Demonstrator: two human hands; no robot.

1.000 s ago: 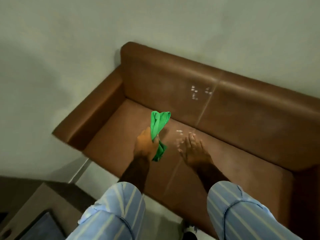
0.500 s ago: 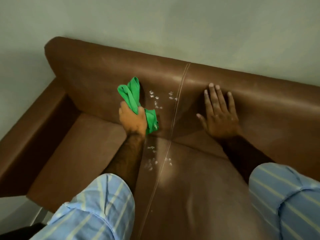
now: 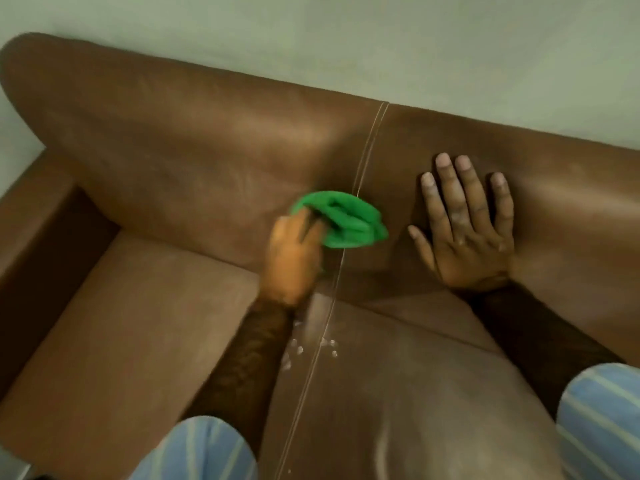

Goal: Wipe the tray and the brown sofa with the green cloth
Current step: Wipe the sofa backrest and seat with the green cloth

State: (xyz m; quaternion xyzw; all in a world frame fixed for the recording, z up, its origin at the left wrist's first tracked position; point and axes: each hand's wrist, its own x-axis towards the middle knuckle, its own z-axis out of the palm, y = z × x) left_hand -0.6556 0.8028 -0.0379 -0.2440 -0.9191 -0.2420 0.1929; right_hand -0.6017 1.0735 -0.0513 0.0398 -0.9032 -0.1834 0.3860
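The brown sofa (image 3: 180,161) fills the view, its backrest against the wall. My left hand (image 3: 294,258) grips the bunched green cloth (image 3: 343,220) and presses it on the lower backrest, right over the light seam (image 3: 370,143). My right hand (image 3: 464,226) lies flat with spread fingers on the backrest to the right of the seam, holding nothing. Small white droplets (image 3: 311,348) dot the seat cushion beside the seam, below my left wrist. The tray is out of view.
The sofa's left armrest (image 3: 31,216) rises at the left edge. A pale wall (image 3: 346,39) runs behind the backrest. My striped blue sleeves (image 3: 602,420) show at the bottom corners.
My left hand has slid the green cloth to the right and down across the backrest, covering the spot where droplets showed. My right hand stayed flat on the backrest. The camera moved closer.
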